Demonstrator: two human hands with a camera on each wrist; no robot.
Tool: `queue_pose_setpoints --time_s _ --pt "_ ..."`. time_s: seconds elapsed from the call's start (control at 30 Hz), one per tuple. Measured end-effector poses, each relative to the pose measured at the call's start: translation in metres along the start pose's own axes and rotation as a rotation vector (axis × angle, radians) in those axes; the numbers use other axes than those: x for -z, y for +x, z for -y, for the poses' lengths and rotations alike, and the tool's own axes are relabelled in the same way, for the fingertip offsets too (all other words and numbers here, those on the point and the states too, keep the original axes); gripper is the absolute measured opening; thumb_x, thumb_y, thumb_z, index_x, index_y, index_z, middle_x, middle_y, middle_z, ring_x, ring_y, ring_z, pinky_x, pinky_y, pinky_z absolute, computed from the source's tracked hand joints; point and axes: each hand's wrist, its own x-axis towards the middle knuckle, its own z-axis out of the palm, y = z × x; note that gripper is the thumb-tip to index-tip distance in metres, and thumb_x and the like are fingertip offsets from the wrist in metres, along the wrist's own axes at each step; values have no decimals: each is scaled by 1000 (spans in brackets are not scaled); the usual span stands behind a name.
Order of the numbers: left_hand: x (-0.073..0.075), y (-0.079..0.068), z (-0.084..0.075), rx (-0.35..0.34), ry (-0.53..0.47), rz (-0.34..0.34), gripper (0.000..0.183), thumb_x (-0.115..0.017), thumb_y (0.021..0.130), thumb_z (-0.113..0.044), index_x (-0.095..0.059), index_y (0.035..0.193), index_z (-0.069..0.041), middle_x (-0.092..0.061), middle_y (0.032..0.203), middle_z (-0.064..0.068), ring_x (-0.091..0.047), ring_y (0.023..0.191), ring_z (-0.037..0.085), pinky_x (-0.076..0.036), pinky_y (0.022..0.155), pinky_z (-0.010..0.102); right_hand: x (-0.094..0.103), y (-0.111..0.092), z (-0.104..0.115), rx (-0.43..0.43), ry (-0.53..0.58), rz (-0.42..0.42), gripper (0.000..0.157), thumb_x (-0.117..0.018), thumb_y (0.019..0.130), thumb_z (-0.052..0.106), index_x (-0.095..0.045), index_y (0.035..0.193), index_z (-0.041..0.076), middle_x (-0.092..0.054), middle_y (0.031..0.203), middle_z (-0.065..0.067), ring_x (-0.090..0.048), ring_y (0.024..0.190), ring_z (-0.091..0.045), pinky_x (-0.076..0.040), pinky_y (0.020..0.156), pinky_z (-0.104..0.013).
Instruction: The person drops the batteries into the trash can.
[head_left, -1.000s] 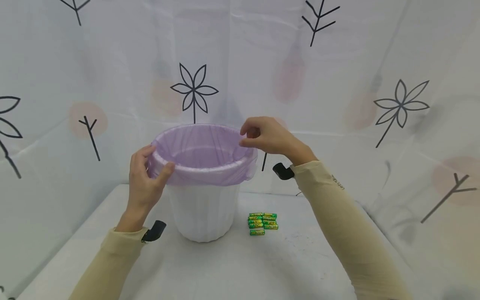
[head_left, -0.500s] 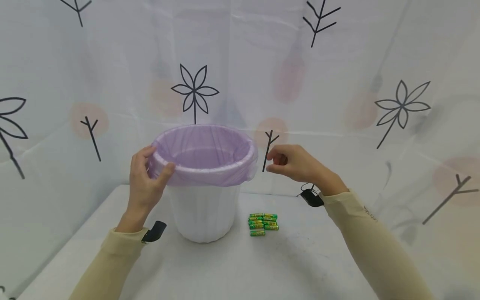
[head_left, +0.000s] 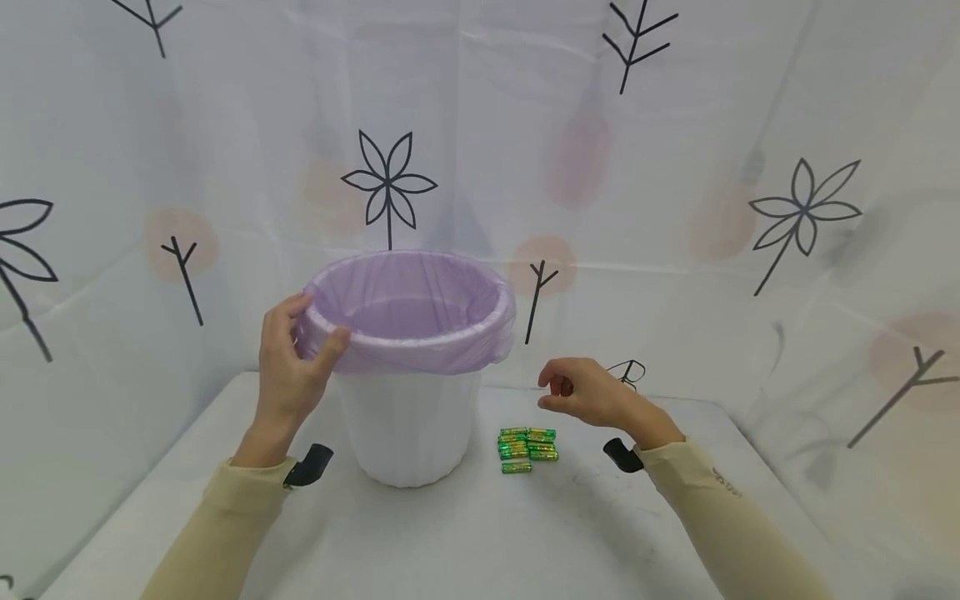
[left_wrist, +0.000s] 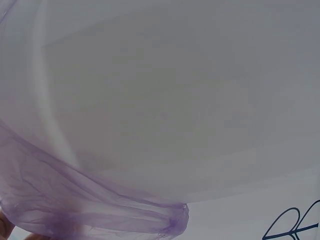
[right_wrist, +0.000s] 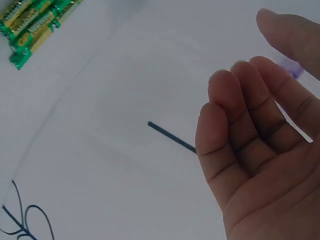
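Observation:
A white trash can (head_left: 408, 425) stands on the table, lined with a thin purple trash bag (head_left: 420, 358) folded over its rim. My left hand (head_left: 292, 379) grips the lined rim at its left side, thumb on the near edge and fingers round the outside. In the left wrist view the bag (left_wrist: 90, 200) drapes along the pale can wall, and only bits of fingers show at the lower left corner. My right hand (head_left: 588, 392) hovers above and right of the small green-and-gold cylinders (head_left: 528, 444). Its fingers are loosely bent with nothing between them, as the right wrist view confirms.
Several of those cylinders lie close together in rows on the white table (head_left: 420, 542), right of the can. Behind rises a white curtain (head_left: 675, 108) printed with flowers and twigs, which also closes in both sides.
My right hand has left the can's right rim, moving right and then down toward the green-and-gold cylinders. The left hand, the can and the bag stay where they were.

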Motion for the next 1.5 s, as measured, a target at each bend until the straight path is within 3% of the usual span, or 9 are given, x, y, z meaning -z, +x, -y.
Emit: queue_pose_setpoints --time_s 0.2,0.5,0.67,0.93,1.23,1.5 --pt "1 0 2 3 3 -2 63 -70 80 -25 -46 133 -3 -42 131 15 -43 117 30 -40 92 59 -25 -5 -14 -62 -5 53 19 -72 84 20 -63 99 15 -55 79 4 -51 74 -15 -46 64 -29" --pt "2 -2 2 5 -3 1 64 -71 79 -23 -46 134 -3 -42 132 15 -42 118 30 -40 92 58 -59 -11 -35 -40 -52 87 18 -73 83 19 -65 98 12 -55 82 8 -50 77 -13 -44 68 -31" --pt "1 -2 3 6 -3 0 64 -72 77 -21 -47 133 -3 -42 132 16 -42 118 29 -40 92 57 -72 -13 -45 -41 -63 97 21 -73 83 17 -65 100 10 -57 87 1 -52 83 -18 -43 72 -35" --pt "0 -2 3 -6 -7 -2 63 -72 78 -22 -47 132 -2 -42 133 16 -42 119 30 -40 93 59 -83 -13 -54 -47 -99 114 20 -73 81 16 -64 99 11 -57 90 0 -54 84 -22 -44 74 -38" --pt "0 -2 3 -8 9 0 62 -71 80 -26 -47 133 -3 -42 133 14 -42 118 29 -40 92 58 -93 -13 -60 -92 -161 140 20 -75 80 19 -65 98 16 -54 91 8 -50 82 -13 -44 78 -36" --pt "0 -1 1 6 9 -7 62 -71 78 -19 -46 131 3 -41 133 20 -42 118 32 -40 93 59 -96 -13 -63 -101 -189 149 23 -77 79 23 -66 99 17 -53 90 11 -49 83 -10 -45 80 -37"
